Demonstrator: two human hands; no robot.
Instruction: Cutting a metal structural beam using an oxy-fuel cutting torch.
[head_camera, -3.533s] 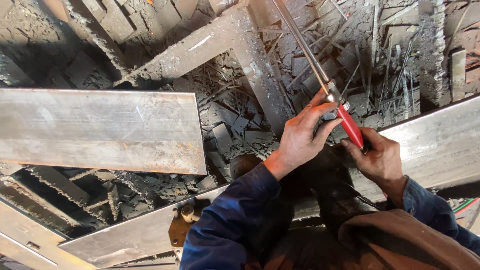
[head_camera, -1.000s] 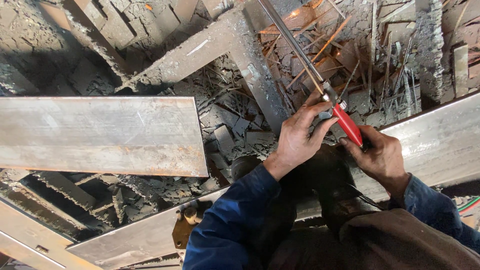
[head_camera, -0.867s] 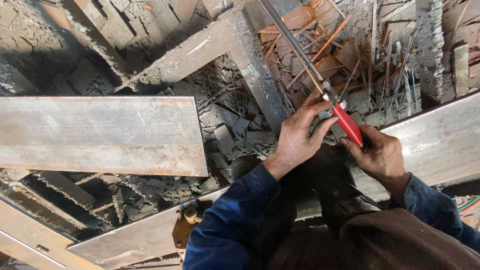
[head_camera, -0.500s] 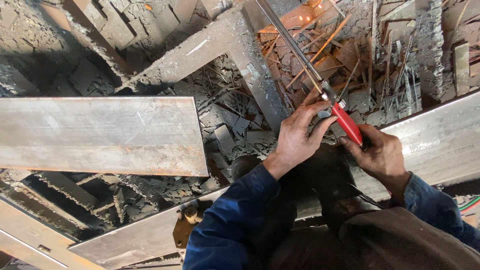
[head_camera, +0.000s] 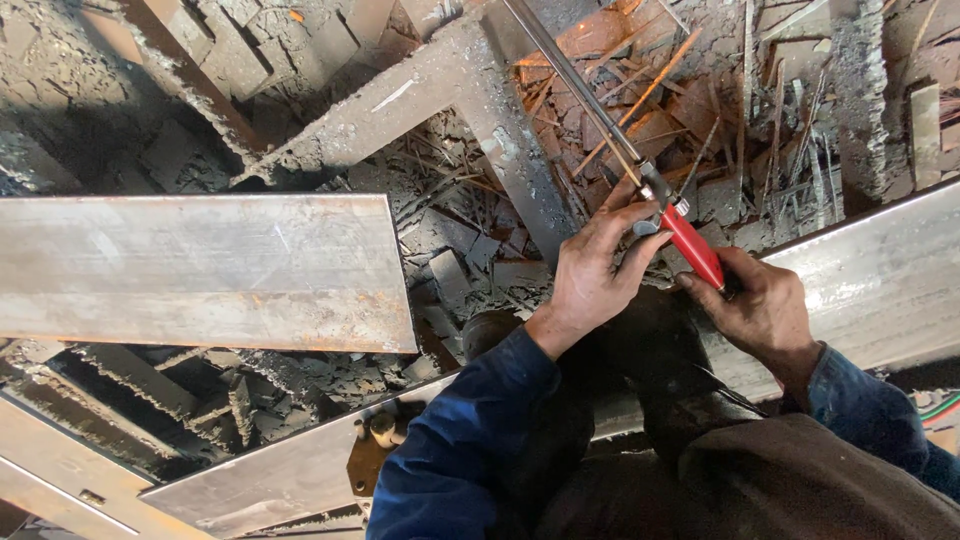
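I hold a long cutting torch (head_camera: 600, 120) with a red handle (head_camera: 692, 247) and thin metal tubes running up and away. My left hand (head_camera: 592, 270) grips the torch at the valve block just ahead of the red handle. My right hand (head_camera: 762, 312) closes around the handle's rear end. Both hands hover over a long steel plate (head_camera: 880, 270) that slants across the right side. The torch tip is out of view past the top edge. Dark blue sleeves (head_camera: 455, 440) cover both arms.
A wide rusty steel plate (head_camera: 200, 270) lies at the left. Beneath is a slag-crusted steel grate (head_camera: 420, 90) with scrap offcuts and rods (head_camera: 640, 100). Another plate edge (head_camera: 270, 480) runs along the lower left. My dark trousers (head_camera: 760, 480) fill the bottom right.
The view has shifted slightly downward, showing more orange-lit scrap near the top. Both hands keep the same grip on the torch.
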